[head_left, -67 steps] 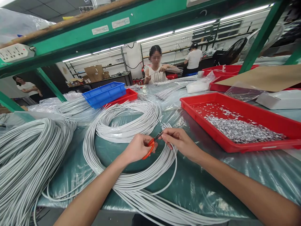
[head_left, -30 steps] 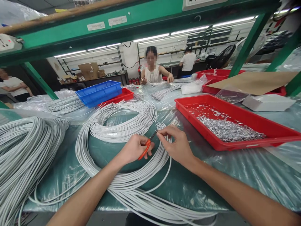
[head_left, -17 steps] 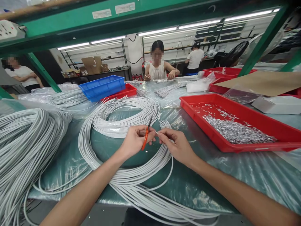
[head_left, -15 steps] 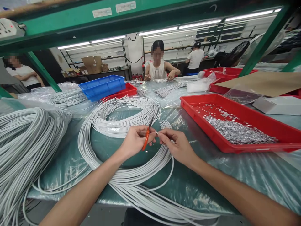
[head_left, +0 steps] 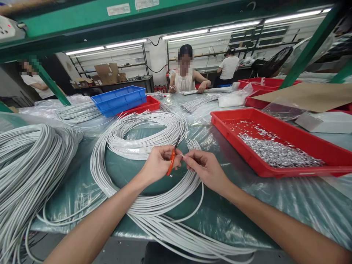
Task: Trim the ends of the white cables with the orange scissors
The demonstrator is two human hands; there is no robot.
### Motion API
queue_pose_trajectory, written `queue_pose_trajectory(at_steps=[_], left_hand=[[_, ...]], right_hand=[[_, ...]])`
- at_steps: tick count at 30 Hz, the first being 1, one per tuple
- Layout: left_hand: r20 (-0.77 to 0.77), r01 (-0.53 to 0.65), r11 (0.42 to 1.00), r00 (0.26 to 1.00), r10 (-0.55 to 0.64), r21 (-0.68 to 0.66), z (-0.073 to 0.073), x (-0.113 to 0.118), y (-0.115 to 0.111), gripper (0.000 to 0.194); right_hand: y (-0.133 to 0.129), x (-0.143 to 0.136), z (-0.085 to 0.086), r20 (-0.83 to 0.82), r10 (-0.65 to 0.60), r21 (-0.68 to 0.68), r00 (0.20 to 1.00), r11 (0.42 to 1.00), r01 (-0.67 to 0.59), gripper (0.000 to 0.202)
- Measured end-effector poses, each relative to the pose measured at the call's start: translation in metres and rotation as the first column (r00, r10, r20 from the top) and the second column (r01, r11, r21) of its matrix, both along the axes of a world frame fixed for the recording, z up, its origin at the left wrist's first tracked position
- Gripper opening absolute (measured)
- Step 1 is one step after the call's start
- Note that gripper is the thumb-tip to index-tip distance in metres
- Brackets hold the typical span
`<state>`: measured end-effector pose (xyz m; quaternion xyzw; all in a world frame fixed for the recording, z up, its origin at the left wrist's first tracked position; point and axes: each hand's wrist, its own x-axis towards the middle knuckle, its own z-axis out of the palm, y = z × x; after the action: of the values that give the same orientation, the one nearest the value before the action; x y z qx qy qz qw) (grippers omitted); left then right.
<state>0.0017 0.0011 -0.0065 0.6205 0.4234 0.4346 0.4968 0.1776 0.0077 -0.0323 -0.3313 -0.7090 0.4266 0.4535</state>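
Observation:
My left hand [head_left: 156,164] is closed around small orange-handled scissors [head_left: 171,162], their dark blades pointing up and away. Its thumb and fingertips meet those of my right hand [head_left: 206,165], which pinches the thin end of a white cable [head_left: 202,196]. The tip between the fingers is mostly hidden. Both hands are held over a large coil of white cables [head_left: 99,165] lying on the green table. Just past my right fingers, a bunch of cable ends [head_left: 194,144] sticks up. A second coil of white cables [head_left: 143,150] lies behind my hands.
On the right stands a red tray [head_left: 264,168] with many small shiny metal pieces [head_left: 277,150]. A thick cable bundle [head_left: 41,161] hangs over the left table edge. Blue bins [head_left: 121,101] sit behind the coils. A person [head_left: 184,79] works across the table, under a green shelf beam [head_left: 176,16].
My hands stay almost in place, with slight finger movement at the cable tip. The person at the far left has shifted right, partly behind the green post.

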Motion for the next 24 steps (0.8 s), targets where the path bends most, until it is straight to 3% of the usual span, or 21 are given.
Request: queue_pose_trajectory(at_steps=[20, 24], left_hand=[[-0.040, 0.017, 1.000, 0.999, -0.016, 0.019, 0.0000, -0.0003, 0.0001, 0.006], [-0.071, 0.029, 0.998, 0.997, -0.026, 0.054, -0.0009, -0.0019, -0.0009, 0.006]], right_hand=[[0.0004, 0.0001, 0.0012, -0.066, 0.018, -0.067, 0.998, 0.997, -0.022, 0.030], [-0.0010, 0.0008, 0.0043, -0.128, 0.063, -0.201, 0.990, 0.976, -0.088, 0.031]])
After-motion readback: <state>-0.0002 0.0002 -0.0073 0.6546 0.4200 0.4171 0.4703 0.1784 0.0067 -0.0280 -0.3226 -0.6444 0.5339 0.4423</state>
